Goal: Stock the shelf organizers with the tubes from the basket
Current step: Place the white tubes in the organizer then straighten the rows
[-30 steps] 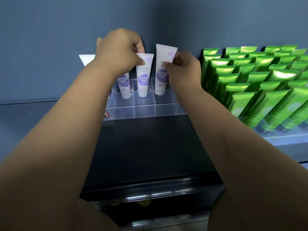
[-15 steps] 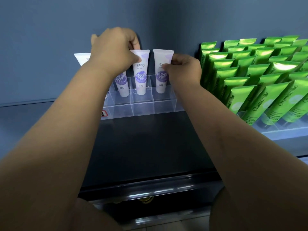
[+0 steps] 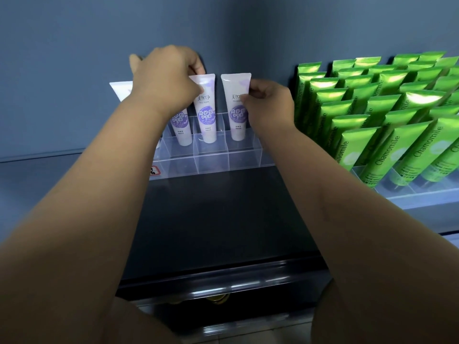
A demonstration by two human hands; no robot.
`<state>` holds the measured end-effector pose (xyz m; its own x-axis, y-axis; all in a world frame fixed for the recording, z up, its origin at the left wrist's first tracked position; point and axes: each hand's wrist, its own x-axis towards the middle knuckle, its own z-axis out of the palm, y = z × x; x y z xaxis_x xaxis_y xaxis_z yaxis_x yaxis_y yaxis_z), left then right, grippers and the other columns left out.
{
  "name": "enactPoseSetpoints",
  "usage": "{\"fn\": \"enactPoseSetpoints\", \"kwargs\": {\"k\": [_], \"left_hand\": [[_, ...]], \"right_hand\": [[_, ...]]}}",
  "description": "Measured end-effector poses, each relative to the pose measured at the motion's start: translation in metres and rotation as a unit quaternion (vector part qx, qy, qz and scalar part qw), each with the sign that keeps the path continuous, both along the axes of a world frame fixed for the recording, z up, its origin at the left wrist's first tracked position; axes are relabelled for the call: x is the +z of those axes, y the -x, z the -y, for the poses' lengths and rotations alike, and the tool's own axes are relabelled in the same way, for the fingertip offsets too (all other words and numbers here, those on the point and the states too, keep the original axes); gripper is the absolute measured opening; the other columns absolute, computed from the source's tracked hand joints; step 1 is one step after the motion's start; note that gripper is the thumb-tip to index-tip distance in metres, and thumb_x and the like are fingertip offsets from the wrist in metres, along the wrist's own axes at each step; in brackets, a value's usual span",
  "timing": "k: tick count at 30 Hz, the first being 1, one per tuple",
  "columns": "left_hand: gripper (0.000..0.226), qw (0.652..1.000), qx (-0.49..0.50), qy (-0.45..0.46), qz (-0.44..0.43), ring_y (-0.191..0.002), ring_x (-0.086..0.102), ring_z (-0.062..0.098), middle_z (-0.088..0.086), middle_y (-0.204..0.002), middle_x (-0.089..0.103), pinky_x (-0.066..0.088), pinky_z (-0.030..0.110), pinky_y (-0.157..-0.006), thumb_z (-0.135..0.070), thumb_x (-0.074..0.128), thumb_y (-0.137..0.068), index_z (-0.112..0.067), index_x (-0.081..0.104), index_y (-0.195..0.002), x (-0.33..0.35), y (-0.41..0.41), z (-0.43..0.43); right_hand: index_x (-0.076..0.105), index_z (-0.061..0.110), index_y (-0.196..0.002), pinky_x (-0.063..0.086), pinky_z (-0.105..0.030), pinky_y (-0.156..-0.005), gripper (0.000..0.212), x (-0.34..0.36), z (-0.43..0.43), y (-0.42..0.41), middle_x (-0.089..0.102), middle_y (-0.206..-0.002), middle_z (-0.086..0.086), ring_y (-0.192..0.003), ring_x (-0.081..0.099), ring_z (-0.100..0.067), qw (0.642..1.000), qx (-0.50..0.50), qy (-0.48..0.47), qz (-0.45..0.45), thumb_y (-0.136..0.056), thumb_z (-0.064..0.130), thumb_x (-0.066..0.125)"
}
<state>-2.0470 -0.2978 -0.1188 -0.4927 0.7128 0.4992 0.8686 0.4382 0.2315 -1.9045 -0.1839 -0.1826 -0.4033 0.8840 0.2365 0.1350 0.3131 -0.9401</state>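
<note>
A clear acrylic organizer [image 3: 213,161] stands at the back of the dark shelf against the blue wall. Several white tubes with purple labels stand upright in its back row. My right hand [image 3: 269,105] pinches the upper right edge of the rightmost white tube [image 3: 236,108]. My left hand [image 3: 166,79] grips the top of the neighbouring white tube [image 3: 205,115], thumb in front and fingers behind. Another white tube [image 3: 182,130] shows below my left wrist, and a fourth tube's top [image 3: 121,90] peeks out at the far left. The basket is out of view.
A second clear organizer [image 3: 422,194] on the right holds several rows of green Chamomile tubes [image 3: 387,125], leaning back. The organizer's front compartments hold nothing. The dark shelf surface [image 3: 218,219] stretches toward me, with its glossy front edge [image 3: 223,279] below.
Both tubes have sunk lower into their back-row compartments. The right hand's tube now stands level with its neighbour. Both hands keep their hold on the tube tops.
</note>
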Motion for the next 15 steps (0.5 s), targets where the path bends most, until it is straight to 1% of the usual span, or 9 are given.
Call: {"fn": "enactPoseSetpoints", "kwargs": {"k": [3, 6, 10, 12, 15], "left_hand": [[0.022, 1.000, 0.001, 0.000, 0.002, -0.099, 0.062, 0.021, -0.011, -0.093, 0.070, 0.027, 0.045, -0.095, -0.017, 0.070, -0.079, -0.029, 0.070, -0.097, -0.0009, -0.0001, -0.0015], [0.022, 1.000, 0.001, -0.004, 0.004, -0.101, 0.062, 0.021, -0.011, -0.096, 0.071, 0.025, 0.043, -0.091, -0.018, 0.068, -0.080, -0.029, 0.070, -0.099, -0.0010, -0.0005, -0.0025], [0.017, 1.000, 0.003, 0.002, -0.001, -0.099, 0.061, 0.023, -0.010, -0.095, 0.072, 0.023, 0.042, -0.087, -0.019, 0.067, -0.080, -0.029, 0.068, -0.093, -0.0034, -0.0013, -0.0023], [0.016, 1.000, 0.002, 0.007, 0.002, -0.098, 0.061, 0.023, -0.010, -0.094, 0.071, 0.024, 0.043, -0.087, -0.019, 0.066, -0.079, -0.029, 0.068, -0.092, -0.0038, -0.0010, -0.0012], [0.018, 1.000, 0.003, 0.005, 0.010, -0.098, 0.060, 0.023, -0.011, -0.095, 0.071, 0.026, 0.044, -0.089, -0.018, 0.065, -0.078, -0.029, 0.068, -0.092, -0.0033, -0.0003, -0.0004]], "right_hand": [[0.079, 0.026, -0.102, 0.062, -0.039, -0.083, 0.030, 0.0008, -0.0050, -0.0013, 0.075, -0.088, 0.016, -0.087, 0.072, -0.008, 1.000, -0.008, 0.002, 0.000, -0.089, 0.007, 0.061], [0.079, 0.026, -0.100, 0.062, -0.040, -0.081, 0.027, 0.0014, -0.0069, -0.0013, 0.076, -0.089, 0.014, -0.085, 0.073, -0.009, 1.000, -0.005, 0.006, 0.009, -0.089, 0.009, 0.061], [0.080, 0.025, -0.102, 0.063, -0.041, -0.080, 0.023, 0.0019, -0.0057, 0.0005, 0.076, -0.088, 0.016, -0.086, 0.073, -0.010, 1.000, 0.001, 0.016, 0.012, -0.090, 0.014, 0.062], [0.079, 0.025, -0.098, 0.062, -0.043, -0.081, 0.022, 0.0021, -0.0026, 0.0006, 0.075, -0.084, 0.015, -0.088, 0.073, -0.014, 0.999, -0.005, 0.018, 0.026, -0.092, 0.015, 0.061], [0.076, 0.018, -0.094, 0.062, -0.049, -0.079, 0.021, 0.0026, 0.0018, 0.0000, 0.077, -0.090, 0.003, -0.092, 0.073, -0.025, 0.999, -0.011, 0.014, 0.037, -0.090, 0.014, 0.055]]}}
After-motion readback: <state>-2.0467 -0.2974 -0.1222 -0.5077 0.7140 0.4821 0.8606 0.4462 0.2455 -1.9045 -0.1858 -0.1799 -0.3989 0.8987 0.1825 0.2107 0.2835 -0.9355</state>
